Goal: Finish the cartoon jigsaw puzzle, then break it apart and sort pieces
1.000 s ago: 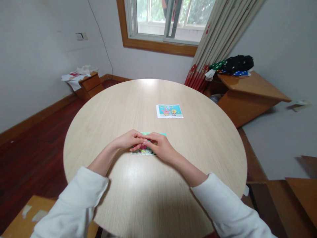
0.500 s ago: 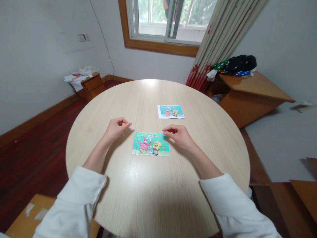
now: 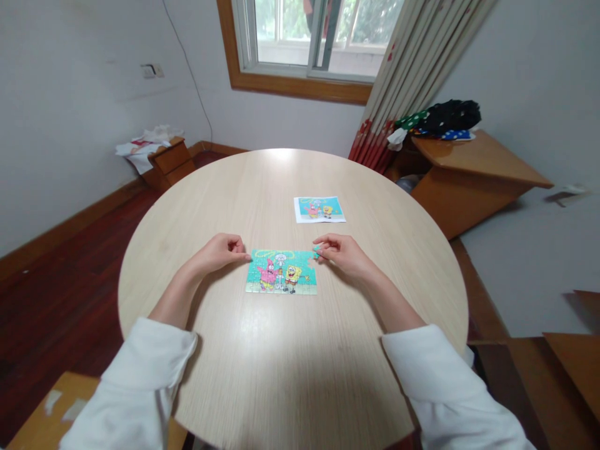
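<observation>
A jigsaw puzzle (image 3: 269, 275) with cartoon figures on a teal background lies flat on the table. At its upper right edge is a small gap where the bare tabletop shows. My right hand (image 3: 344, 255) is beside that gap, pinching a small teal puzzle piece (image 3: 317, 249) between thumb and fingertips. On the other side, my left hand (image 3: 221, 253) is closed with its fingers curled. Its thumb reaches the puzzle's upper left corner, and I see nothing inside the fingers.
A printed picture (image 3: 321, 210) of the same scene lies farther back on the round wooden table (image 3: 281, 362). Beyond the table are a wooden cabinet (image 3: 482, 159) with clothes (image 3: 450, 119) on it, a curtain (image 3: 417, 62) and a window (image 3: 290, 37).
My left hand has come down to the puzzle's upper left corner. My right hand has drawn slightly away from the puzzle's edge, so the piece and the gap now show. The view has shifted slightly.
</observation>
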A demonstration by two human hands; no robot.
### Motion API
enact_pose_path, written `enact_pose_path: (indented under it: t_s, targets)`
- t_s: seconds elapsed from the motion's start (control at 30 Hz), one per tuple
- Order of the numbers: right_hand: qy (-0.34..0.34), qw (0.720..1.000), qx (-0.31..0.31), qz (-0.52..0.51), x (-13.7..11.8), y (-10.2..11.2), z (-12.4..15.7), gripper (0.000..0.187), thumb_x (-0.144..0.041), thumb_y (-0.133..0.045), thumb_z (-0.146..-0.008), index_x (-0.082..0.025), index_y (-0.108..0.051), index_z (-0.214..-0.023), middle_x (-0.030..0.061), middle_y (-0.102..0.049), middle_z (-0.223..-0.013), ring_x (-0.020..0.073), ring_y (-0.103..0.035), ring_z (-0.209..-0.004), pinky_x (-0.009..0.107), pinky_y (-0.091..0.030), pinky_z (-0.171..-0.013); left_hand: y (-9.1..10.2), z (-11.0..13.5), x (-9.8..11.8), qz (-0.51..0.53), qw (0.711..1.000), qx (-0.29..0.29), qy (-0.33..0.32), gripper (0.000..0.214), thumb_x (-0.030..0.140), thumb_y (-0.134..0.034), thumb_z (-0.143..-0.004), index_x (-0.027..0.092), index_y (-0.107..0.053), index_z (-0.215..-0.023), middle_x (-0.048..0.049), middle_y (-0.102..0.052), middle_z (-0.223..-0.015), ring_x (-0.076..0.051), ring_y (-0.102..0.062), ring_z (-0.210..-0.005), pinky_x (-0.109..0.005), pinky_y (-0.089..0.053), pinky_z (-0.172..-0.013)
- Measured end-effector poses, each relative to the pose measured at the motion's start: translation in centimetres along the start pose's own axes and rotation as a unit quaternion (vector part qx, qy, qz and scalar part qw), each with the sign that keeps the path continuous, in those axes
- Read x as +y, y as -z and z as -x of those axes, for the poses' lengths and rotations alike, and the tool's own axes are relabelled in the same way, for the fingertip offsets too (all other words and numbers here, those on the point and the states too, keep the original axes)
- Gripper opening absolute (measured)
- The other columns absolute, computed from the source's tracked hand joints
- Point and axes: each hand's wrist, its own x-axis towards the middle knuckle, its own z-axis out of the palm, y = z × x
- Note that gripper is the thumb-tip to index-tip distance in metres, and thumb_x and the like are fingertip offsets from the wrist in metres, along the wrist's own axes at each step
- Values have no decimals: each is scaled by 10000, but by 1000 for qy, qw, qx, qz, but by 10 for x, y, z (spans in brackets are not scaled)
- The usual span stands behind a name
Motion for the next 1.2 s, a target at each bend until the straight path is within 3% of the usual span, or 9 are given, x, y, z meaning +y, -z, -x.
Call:
enact_pose_path:
  t_s: [0.23, 0.53, 1.2]
  targets:
    - [-29, 999, -41, -13, 3, -4, -1, 169, -223, -652, -641, -121, -616, -771, 22, -632, -636, 99, -563, -543, 251, -438, -577, -2, 1, 9, -1, 999, -41, -4, 359, 302, -671, -639, 190, -349, -528, 69, -349, -512, -59, -290, -486, -233, -225, -474]
    - [-5, 996, -57, 65, 10, -2, -2, 166, -246, -670, -664, -115, -653, -764, 33, -641, -649, 115, -568, -606, 246, -425, -583, -2, 1, 13, -31, 997, -67, -6, 315, 298, -658, -626, 183, -381, -530, 71, -336, -521, -63, -287, -497, -228, -234, -483]
    - [38, 979, -41, 198, 4, -3, -2, 145, -218, -609, -700, -116, -679, -774, 7, -579, -619, 103, -482, -579, 236, -363, -568, -1, 1, 13, -45, 996, -81, -15, 288, 305, -638, -641, 179, -399, -541, 71, -321, -536, -67, -280, -506, -221, -225, -491]
